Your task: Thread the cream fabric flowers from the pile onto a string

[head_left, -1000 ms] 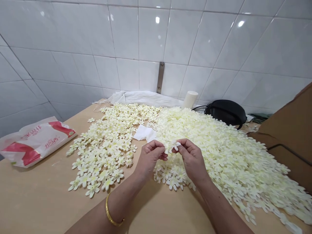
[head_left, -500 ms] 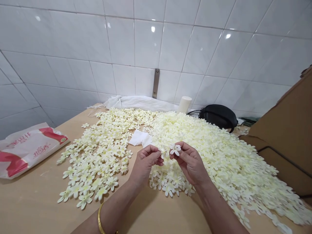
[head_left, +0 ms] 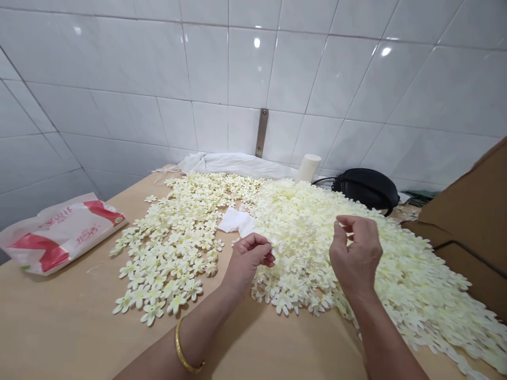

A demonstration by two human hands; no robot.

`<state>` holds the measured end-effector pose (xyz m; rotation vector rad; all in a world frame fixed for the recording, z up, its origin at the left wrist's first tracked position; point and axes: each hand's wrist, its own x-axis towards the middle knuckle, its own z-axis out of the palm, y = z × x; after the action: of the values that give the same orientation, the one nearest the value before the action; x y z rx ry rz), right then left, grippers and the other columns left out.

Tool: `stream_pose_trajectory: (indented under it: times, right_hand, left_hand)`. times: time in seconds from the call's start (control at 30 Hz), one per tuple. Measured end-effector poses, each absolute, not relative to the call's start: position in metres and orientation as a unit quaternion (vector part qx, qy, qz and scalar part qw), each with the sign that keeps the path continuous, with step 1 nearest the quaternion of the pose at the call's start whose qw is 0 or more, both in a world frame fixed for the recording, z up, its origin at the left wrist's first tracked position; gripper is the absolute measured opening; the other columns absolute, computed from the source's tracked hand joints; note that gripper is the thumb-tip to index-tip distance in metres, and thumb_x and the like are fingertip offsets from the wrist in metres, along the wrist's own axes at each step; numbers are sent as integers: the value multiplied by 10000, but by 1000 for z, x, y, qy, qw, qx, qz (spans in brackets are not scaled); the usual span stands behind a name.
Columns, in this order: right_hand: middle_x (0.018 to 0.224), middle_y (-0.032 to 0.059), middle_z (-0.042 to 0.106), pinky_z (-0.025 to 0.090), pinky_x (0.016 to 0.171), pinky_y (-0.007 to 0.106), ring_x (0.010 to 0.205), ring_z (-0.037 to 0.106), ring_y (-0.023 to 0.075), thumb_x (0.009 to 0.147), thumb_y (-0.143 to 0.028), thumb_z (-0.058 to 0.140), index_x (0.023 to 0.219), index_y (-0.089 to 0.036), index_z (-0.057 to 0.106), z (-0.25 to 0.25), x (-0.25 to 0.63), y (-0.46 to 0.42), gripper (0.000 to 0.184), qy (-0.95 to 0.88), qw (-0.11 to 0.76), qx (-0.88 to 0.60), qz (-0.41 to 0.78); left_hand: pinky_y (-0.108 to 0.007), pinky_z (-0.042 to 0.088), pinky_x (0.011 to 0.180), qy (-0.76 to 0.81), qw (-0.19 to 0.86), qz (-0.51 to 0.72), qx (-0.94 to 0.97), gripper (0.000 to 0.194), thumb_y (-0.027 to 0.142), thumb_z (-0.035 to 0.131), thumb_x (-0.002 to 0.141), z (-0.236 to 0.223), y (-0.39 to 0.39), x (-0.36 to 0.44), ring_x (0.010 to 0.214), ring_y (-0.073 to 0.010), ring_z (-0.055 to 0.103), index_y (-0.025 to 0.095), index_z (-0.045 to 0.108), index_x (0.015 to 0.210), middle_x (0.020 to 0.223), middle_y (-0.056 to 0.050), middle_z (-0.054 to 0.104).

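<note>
My left hand (head_left: 249, 261) is closed in a pinch at the near left edge of a large heap of pale yellow-white artificial flowers (head_left: 412, 285). Whatever lies between its fingertips cannot be told from the white petals behind. Over the middle of the heap hangs my right hand (head_left: 356, 256), its fingers curled and the thumb tip close to the forefinger. I cannot make out anything in it. To the left, smaller spread-out flowers (head_left: 178, 253) with yellow centres lie on the wooden table (head_left: 71, 316). A folded white tissue (head_left: 236, 220) sits between the two groups.
A red-and-white plastic packet (head_left: 63, 232) lies at the left. Along the tiled wall are white cloth (head_left: 237, 164), a cream cylinder (head_left: 308, 168) and a black pouch-like item (head_left: 366, 188). A brown cardboard box (head_left: 471, 221) stands at the right.
My right hand has moved right, away from my left hand, and the white flower it held no longer shows in it. My left hand stays pinched. The view has shifted slightly left.
</note>
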<state>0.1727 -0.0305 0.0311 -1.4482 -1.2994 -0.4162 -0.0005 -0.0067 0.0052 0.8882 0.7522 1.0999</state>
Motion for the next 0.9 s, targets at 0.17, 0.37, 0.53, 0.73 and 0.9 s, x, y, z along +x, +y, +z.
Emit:
stream_pose_trajectory:
  times: [0.17,0.37,0.53,0.73,0.9]
  right_hand:
    - [767,48,580,452,588,272,669,545,151,805,-148,467,843,-185,555,25,140,-35,102,-755,426,-498,1]
    - [760,47,569,440,593,257,666,546,143,828,-124,413,867,-183,552,13,131,-34,156,-783,392,-482,38]
    - [712,36,555,423,585,240,634,532,129,838,-146,406,824,-171,560,16,132,-35,157,-785,389,-475,83]
    - [617,10,533,379,523,222,549,492,110,837,-154,401,707,-171,549,18,131,-36,198,-771,389,-496,91]
    - [581,5,504,356,504,218,521,464,106,837,-161,382,659,-166,526,17,132,-36,229,-765,386,-509,80]
  left_hand:
    - [-242,434,536,346,693,498,389,122,219,640,590,6,-6,-1,486,-92,507,147,542,583,498,26,527]
    - [-229,429,530,335,699,494,395,136,226,645,592,10,-7,-2,478,-78,499,141,539,590,527,32,512]
    - [-245,435,538,329,698,489,407,141,236,639,608,9,-6,-2,486,-87,506,144,533,595,534,31,503]
    - [-236,436,535,331,695,475,427,163,260,647,627,6,-6,-2,489,-87,509,138,539,613,515,31,508]
    - [-234,438,527,303,725,468,405,193,300,650,644,3,-4,-2,500,-90,519,135,550,630,530,24,533]
